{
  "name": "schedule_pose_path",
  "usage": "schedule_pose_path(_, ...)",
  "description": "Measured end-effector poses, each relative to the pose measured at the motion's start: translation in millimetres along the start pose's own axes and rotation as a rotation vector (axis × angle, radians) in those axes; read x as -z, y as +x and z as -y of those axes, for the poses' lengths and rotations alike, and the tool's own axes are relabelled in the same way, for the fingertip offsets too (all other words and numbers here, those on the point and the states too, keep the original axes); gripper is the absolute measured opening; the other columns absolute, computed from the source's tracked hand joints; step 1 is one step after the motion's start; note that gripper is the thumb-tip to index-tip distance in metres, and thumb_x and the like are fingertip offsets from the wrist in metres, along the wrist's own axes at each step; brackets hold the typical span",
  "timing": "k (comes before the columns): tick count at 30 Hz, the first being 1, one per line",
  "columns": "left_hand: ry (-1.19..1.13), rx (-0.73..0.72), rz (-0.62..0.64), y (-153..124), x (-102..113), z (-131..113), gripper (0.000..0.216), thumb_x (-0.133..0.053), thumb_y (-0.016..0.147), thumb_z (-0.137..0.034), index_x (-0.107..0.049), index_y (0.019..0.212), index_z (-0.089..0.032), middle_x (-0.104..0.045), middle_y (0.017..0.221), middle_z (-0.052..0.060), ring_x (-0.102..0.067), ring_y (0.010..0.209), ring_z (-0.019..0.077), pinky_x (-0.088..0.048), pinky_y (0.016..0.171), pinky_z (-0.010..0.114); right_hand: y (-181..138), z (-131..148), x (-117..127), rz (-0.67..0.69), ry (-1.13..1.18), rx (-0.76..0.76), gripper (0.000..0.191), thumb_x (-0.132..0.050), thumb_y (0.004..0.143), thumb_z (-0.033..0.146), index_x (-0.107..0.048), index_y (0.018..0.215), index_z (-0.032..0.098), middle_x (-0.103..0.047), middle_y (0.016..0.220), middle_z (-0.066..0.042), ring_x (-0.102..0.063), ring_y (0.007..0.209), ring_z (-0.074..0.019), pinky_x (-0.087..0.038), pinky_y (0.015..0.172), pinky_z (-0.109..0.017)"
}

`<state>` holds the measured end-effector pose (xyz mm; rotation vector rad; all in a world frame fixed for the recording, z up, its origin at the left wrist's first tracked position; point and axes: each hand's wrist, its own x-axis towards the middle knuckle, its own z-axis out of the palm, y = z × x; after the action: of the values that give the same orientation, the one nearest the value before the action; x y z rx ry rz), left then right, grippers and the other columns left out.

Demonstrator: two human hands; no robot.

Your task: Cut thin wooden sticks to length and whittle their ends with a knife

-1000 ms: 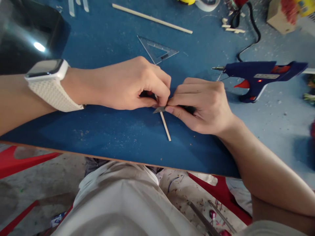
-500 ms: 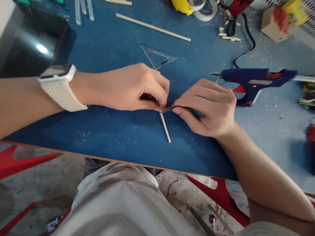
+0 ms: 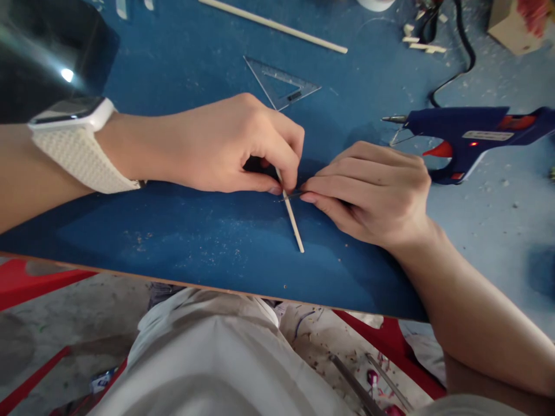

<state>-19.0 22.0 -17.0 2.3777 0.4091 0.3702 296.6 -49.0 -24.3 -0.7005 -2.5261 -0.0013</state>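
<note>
A thin wooden stick (image 3: 295, 226) lies on the blue tabletop, its upper part pinched between the thumb and fingers of my left hand (image 3: 243, 150). My right hand (image 3: 373, 188) closes around a small blade (image 3: 293, 195); most of it is hidden inside the fingers. The blade crosses the stick just below my left fingertips and touches it there. Beyond my left hand, a clear plastic set square (image 3: 281, 92) lies flat.
A blue hot glue gun (image 3: 468, 136) with a lit red light lies beyond my right hand. A longer wooden stick (image 3: 277, 26) and wood offcuts (image 3: 424, 46) are farther back. A dark box-like object (image 3: 52, 52) stands at the back left. The table edge (image 3: 208, 284) runs close to my body.
The view has shifted slightly closer. The blade now shows narrower, turned more edge-on across the stick. Both hands keep their grips.
</note>
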Motion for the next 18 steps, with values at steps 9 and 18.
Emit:
schedule_pose_path(9,0.053,-0.092,-0.036,0.8,2.0,-4.8,0.066,-0.047,0.140,-0.058,-0.099,0.118,-0.025,-0.092,0.125,0.000,-0.079,0.101,0.0096,-0.056,0.094,0.032,-0.6,1.3,-3.9,-0.033,-0.060,0.017,0.006,-0.084,0.124,0.029,-0.089,0.120,0.031,-0.091,0.104,0.004,-0.080,0.090,-0.0208,-0.064,0.080,-0.037)
schedule_pose_path(18,0.035,-0.054,-0.045,3.3,1.6,-6.7,0.054,-0.054,0.134,-0.048,-0.099,0.112,-0.028,-0.093,0.120,-0.001,-0.079,0.098,0.0114,-0.055,0.091,0.034,5.8,5.3,-2.4,0.002,-0.029,0.055,0.006,-0.085,0.122,0.027,-0.090,0.124,0.030,-0.091,0.105,0.003,-0.080,0.096,-0.0217,-0.060,0.079,-0.039)
